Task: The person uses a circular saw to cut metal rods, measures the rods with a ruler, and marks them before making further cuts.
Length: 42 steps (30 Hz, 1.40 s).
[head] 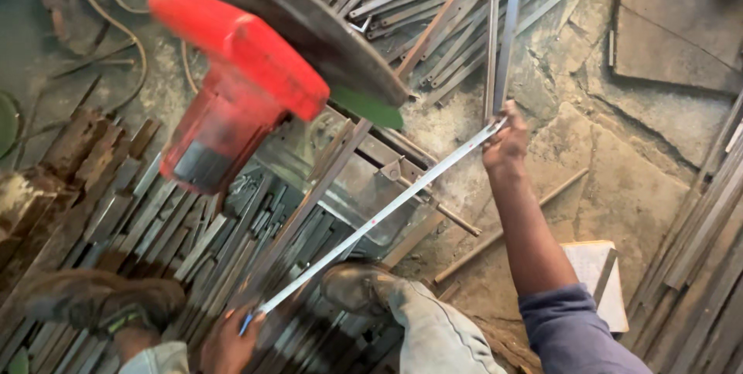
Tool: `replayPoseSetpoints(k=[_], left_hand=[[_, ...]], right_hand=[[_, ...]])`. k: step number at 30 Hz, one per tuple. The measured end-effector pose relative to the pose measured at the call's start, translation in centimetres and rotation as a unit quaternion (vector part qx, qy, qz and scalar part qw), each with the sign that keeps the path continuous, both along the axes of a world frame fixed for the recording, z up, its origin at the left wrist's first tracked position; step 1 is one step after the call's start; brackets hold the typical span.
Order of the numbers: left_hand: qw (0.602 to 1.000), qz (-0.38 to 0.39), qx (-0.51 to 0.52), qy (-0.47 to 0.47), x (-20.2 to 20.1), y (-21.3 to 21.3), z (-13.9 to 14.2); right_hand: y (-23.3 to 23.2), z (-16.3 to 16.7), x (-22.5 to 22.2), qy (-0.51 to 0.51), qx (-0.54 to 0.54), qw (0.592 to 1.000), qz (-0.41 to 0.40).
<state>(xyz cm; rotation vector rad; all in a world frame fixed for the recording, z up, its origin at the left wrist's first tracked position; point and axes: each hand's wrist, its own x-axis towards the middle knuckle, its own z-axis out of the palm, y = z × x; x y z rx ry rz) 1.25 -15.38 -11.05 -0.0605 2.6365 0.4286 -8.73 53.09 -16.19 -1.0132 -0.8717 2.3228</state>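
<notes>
At the bottom of the frame, left of centre, the left hand [230,343] grips the near end of a white measuring tape [379,215]. The tape runs taut diagonally up and right, over cut metal strips [193,242] and a boot [356,285], to the right hand [507,140] in the upper middle right, which pinches its far end against long steel bars [499,25]. A red chop saw [232,87] fills the upper left.
</notes>
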Motion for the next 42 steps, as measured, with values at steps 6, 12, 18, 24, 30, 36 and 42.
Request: replayPoseSetpoints(k=[6, 12, 18, 24, 30, 36, 42], left_hand=[[0.962, 0.070, -0.019, -0.262, -2.3, -2.2, -4.6], [0.998, 0.045, 0.045, -0.012, -4.9, 6.6, -3.8], [0.992, -0.004, -0.039, 0.122, -9.3, 14.9, -1.8], [0.991, 0.036, -0.066, 0.112, -12.0, 18.8, -2.1], [0.990, 0.021, -0.082, 0.117, -13.7, 23.1, -3.0], [0.992, 0.045, 0.005, 0.117, -14.4, 26.7, -3.4], [0.986, 0.050, -0.004, 0.162, -14.9, 27.1, -3.7]], right_hand=[[-1.7, -1.7, 0.4, 0.019, -0.059, 0.997, -0.053], [-13.0, -3.5, 4.6, -0.118, 0.269, 0.950, 0.103], [-17.2, -2.9, 7.1, -0.200, 0.492, 0.835, 0.142], [-17.4, -2.1, 6.6, -0.199, 0.522, 0.819, 0.132], [-17.6, -1.6, 6.5, -0.205, 0.524, 0.816, 0.135], [-17.6, -1.2, 6.5, -0.200, 0.496, 0.834, 0.138], [-17.8, -1.4, 6.6, -0.160, 0.507, 0.838, 0.124]])
